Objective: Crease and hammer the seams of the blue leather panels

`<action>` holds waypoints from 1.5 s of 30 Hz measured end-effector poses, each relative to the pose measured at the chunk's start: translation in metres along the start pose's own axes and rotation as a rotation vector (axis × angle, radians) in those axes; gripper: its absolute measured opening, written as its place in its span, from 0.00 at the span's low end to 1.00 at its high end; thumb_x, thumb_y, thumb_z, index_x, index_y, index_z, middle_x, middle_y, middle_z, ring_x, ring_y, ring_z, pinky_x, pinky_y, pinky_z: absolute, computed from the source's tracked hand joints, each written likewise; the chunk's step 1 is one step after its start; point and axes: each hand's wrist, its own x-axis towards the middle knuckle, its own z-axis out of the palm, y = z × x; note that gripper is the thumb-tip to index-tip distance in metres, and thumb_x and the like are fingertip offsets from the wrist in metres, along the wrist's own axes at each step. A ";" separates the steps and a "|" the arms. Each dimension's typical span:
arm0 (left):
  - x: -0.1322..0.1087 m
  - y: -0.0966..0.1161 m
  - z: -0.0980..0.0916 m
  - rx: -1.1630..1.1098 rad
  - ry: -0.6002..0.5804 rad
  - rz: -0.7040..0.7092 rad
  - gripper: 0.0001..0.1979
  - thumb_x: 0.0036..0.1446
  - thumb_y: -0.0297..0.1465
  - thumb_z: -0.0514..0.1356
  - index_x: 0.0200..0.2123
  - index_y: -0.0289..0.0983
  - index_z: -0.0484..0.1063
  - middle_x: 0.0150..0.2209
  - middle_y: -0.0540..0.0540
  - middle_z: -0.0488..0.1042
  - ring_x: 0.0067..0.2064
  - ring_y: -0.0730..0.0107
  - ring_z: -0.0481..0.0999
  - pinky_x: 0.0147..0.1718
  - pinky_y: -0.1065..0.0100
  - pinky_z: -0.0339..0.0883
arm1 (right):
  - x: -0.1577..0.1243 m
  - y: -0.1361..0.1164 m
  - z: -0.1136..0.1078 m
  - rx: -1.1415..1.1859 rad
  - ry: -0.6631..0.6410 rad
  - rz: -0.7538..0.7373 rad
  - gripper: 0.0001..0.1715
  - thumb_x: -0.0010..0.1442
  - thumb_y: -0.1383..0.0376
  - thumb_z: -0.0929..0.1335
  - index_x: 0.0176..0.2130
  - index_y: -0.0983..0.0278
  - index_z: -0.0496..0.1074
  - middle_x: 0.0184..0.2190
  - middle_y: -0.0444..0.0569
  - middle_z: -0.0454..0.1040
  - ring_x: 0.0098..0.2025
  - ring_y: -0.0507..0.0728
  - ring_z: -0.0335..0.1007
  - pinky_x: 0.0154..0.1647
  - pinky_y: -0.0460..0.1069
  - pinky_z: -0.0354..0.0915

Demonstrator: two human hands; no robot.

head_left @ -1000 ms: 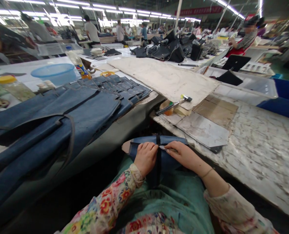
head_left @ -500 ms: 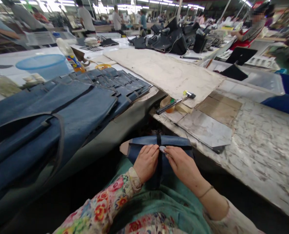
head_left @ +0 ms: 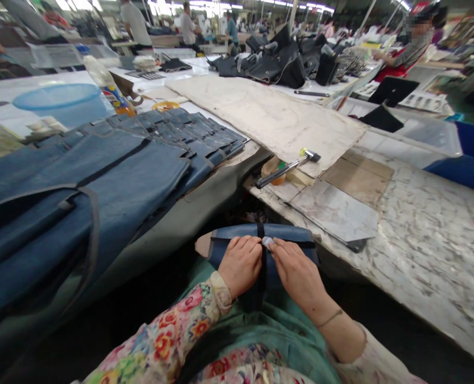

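Panel [head_left: 291,236] of navy material, crossed by a black strap [head_left: 261,230], lies in the person's lap on a green apron [head_left: 277,330] — just below the near edge of the marbled tabletop [head_left: 421,229]. The left hand [head_left: 241,264] has its grip curled tight on the panel beside the strap; the right hand [head_left: 297,273] has its grip pinching the strap near its top. A hammer [head_left: 287,167] rests by the tabletop's near edge — stacked navy pieces [head_left: 101,176] lie well to the left.

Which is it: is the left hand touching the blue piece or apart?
Touching. Head view: left hand lies on the blue piece, fingers curled against its black strap.
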 end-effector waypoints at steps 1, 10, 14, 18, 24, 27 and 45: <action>-0.001 0.000 0.001 0.001 0.006 -0.003 0.09 0.59 0.29 0.50 0.40 0.36 0.68 0.47 0.45 0.72 0.49 0.62 0.67 0.49 0.59 0.57 | -0.002 0.002 0.000 -0.010 0.013 0.000 0.16 0.62 0.70 0.58 0.47 0.64 0.69 0.47 0.52 0.72 0.47 0.57 0.66 0.48 0.52 0.66; -0.011 0.002 0.007 0.019 0.063 -0.024 0.12 0.61 0.29 0.50 0.45 0.39 0.68 0.48 0.46 0.72 0.51 0.62 0.67 0.50 0.58 0.55 | -0.034 0.057 -0.009 -0.080 0.132 0.076 0.18 0.63 0.65 0.57 0.46 0.67 0.70 0.46 0.55 0.72 0.48 0.59 0.67 0.50 0.55 0.65; -0.010 0.005 0.005 0.005 0.084 -0.026 0.12 0.60 0.29 0.50 0.45 0.39 0.69 0.48 0.45 0.73 0.50 0.63 0.68 0.50 0.58 0.57 | -0.043 0.079 -0.013 -0.126 0.160 0.104 0.18 0.63 0.63 0.57 0.45 0.68 0.70 0.45 0.56 0.73 0.47 0.60 0.67 0.49 0.56 0.65; -0.014 0.000 0.005 0.017 0.093 -0.050 0.14 0.60 0.28 0.49 0.48 0.38 0.67 0.47 0.44 0.73 0.50 0.64 0.68 0.49 0.59 0.58 | -0.045 0.085 -0.020 -0.093 0.156 0.136 0.19 0.63 0.63 0.56 0.46 0.68 0.69 0.42 0.57 0.73 0.44 0.60 0.68 0.47 0.56 0.66; -0.025 -0.008 0.006 0.068 0.119 -0.070 0.16 0.60 0.28 0.50 0.51 0.39 0.66 0.49 0.45 0.72 0.51 0.64 0.67 0.52 0.59 0.55 | -0.029 0.045 -0.028 0.136 0.099 0.003 0.21 0.63 0.64 0.57 0.54 0.64 0.65 0.50 0.53 0.69 0.51 0.58 0.63 0.54 0.56 0.62; -0.028 -0.008 0.004 0.083 0.129 -0.081 0.16 0.60 0.28 0.50 0.51 0.39 0.67 0.50 0.45 0.72 0.52 0.63 0.67 0.52 0.59 0.54 | -0.010 0.019 -0.028 0.206 -0.013 -0.107 0.20 0.63 0.68 0.58 0.52 0.62 0.67 0.49 0.51 0.69 0.50 0.56 0.63 0.53 0.54 0.64; -0.049 -0.039 -0.010 0.139 0.094 -0.157 0.17 0.60 0.27 0.50 0.51 0.38 0.67 0.51 0.45 0.72 0.52 0.61 0.67 0.50 0.60 0.55 | 0.039 -0.030 0.011 0.150 -0.105 -0.274 0.18 0.62 0.70 0.60 0.50 0.67 0.69 0.48 0.51 0.71 0.48 0.57 0.63 0.51 0.52 0.65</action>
